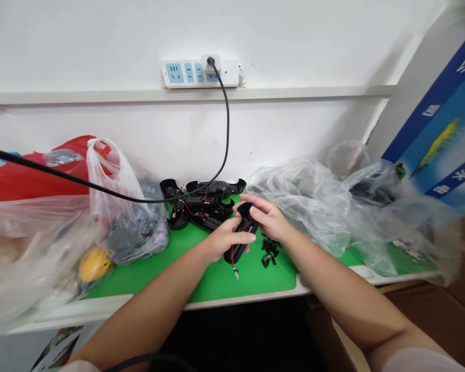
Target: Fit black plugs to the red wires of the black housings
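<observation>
Head view, with the clock centred on the held part. Both hands meet over a green tabletop, grasping one black plastic part between them. The left hand, on the nine o'clock side, grips its lower portion, thumb laid across the front. The right hand, at about two o'clock, clasps the upper end, its thumb against the black surface. The part is tilted, its top leaning towards one o'clock; red wires hang from its lower end at six o'clock, ending in a small pale connector.

Near four o'clock, small black pieces lie loosely heaped on the green surface. At ten o'clock is a pile of similar black parts, also threaded with red wire. Just short of twelve o'clock, a white power strip sits against the wall; its black cord curves down across the pile and out between nine and ten. Clear plastic bags stand at two o'clock, with a blue-and-white box farther out. A yellow object and a white bag lie towards nine o'clock.
</observation>
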### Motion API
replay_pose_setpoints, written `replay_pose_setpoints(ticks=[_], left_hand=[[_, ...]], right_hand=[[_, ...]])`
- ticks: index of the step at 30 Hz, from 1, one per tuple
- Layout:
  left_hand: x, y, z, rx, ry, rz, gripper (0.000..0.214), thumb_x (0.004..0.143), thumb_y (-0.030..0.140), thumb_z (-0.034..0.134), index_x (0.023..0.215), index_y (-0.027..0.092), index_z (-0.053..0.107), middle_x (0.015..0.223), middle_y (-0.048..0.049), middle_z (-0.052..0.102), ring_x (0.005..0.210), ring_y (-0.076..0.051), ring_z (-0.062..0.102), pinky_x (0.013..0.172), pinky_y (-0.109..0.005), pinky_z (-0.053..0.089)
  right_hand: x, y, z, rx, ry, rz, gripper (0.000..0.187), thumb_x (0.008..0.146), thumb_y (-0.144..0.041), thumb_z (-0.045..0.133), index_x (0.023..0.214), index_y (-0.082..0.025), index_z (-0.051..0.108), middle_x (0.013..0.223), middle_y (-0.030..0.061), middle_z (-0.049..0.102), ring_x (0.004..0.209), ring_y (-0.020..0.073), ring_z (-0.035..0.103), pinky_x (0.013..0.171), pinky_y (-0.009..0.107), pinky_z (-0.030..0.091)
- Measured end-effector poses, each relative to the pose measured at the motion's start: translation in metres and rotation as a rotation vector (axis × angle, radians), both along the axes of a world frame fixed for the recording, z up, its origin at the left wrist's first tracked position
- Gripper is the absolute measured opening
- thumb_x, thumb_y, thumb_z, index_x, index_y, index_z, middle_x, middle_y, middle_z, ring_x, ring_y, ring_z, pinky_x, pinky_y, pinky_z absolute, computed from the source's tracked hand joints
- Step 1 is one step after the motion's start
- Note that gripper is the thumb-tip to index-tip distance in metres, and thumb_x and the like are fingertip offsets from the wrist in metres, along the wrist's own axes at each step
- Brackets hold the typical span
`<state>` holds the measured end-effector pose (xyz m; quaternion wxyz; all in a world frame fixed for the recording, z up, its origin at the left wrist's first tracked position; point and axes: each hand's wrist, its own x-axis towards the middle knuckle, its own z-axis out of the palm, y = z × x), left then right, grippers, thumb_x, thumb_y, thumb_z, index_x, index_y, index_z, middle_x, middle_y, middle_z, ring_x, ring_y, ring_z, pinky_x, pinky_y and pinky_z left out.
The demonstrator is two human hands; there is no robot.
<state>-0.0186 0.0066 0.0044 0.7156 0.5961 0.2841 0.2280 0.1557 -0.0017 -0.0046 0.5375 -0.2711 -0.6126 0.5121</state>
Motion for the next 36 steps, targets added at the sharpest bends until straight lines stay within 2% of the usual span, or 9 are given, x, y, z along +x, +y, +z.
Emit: replay_pose_setpoints(ticks=[3,5,8,10,24,27,32,36], left_hand=[[-0.003,0.006,-0.001,0.347,0.085,0.026,0.045,0.066,0.033,0.077,0.102,0.011,0.058,0.085,-0.0027,0.061,0.074,-0.016,0.06,0.065,-0.029,0.049],[-0.005,0.008,-0.003,0.518,0.14,0.057,0.044,0.071,0.034,0.073,0.105,0.011,0.06,0.093,-0.0049,0.063,0.085,-0.02,0.06,0.075,-0.033,0.049],[-0.008,0.006,-0.006,0.707,0.193,0.114,0.048,0.077,0.034,0.067,0.119,0.012,0.056,0.108,-0.0082,0.064,0.097,-0.023,0.06,0.087,-0.039,0.047],[-0.008,0.002,-0.008,0.779,0.198,0.148,0.052,0.079,0.033,0.065,0.125,0.013,0.053,0.115,-0.0093,0.063,0.1,-0.024,0.06,0.09,-0.039,0.046],[0.003,-0.014,-0.022,0.729,0.159,0.302,0.041,0.081,0.036,0.064,0.115,0.014,0.058,0.106,-0.0094,0.067,0.094,-0.024,0.062,0.084,-0.037,0.049],[0.002,-0.014,-0.024,0.707,0.157,0.293,0.041,0.081,0.036,0.064,0.115,0.014,0.058,0.106,-0.0095,0.067,0.094,-0.025,0.062,0.084,-0.038,0.049],[0.001,-0.008,-0.027,0.675,0.065,0.245,0.046,0.083,0.035,0.061,0.123,0.013,0.054,0.119,-0.012,0.062,0.108,-0.027,0.059,0.093,-0.04,0.046],[0.0,-0.008,-0.025,0.687,0.117,0.249,0.045,0.08,0.034,0.062,0.119,0.012,0.055,0.113,-0.0116,0.063,0.102,-0.026,0.059,0.089,-0.04,0.047]], right_hand=[[0.002,-0.001,0.005,0.068,-0.073,-0.072,0.046,0.084,-0.042,0.061,0.128,-0.027,0.055,0.119,0.0051,0.063,0.102,0.0195,0.063,0.095,0.04,0.049],[0.002,-0.001,0.006,0.097,-0.116,-0.108,0.047,0.084,-0.042,0.062,0.127,-0.026,0.056,0.119,0.006,0.064,0.105,0.0208,0.062,0.096,0.042,0.048],[0.001,0.0,0.004,0.115,-0.15,-0.132,0.046,0.082,-0.039,0.065,0.125,-0.024,0.059,0.119,0.0077,0.065,0.108,0.0228,0.062,0.099,0.045,0.046],[0.001,0.001,0.001,0.125,-0.169,-0.135,0.046,0.081,-0.038,0.066,0.124,-0.024,0.06,0.121,0.0084,0.065,0.11,0.0241,0.061,0.1,0.046,0.045],[0.003,0.0,0.0,0.141,-0.264,-0.105,0.042,0.083,-0.037,0.065,0.122,-0.024,0.061,0.118,0.0088,0.066,0.107,0.0261,0.062,0.095,0.046,0.049],[0.002,0.0,-0.002,0.124,-0.269,-0.088,0.042,0.083,-0.037,0.064,0.123,-0.026,0.061,0.118,0.0081,0.066,0.107,0.0264,0.063,0.094,0.046,0.049],[-0.003,0.0,-0.004,0.126,-0.275,-0.096,0.041,0.082,-0.039,0.066,0.121,-0.029,0.062,0.117,0.0064,0.067,0.108,0.0274,0.062,0.098,0.048,0.047],[-0.006,0.003,-0.005,0.085,-0.22,-0.09,0.038,0.085,-0.045,0.06,0.118,-0.027,0.065,0.114,0.0078,0.068,0.108,0.0264,0.062,0.099,0.049,0.045]])
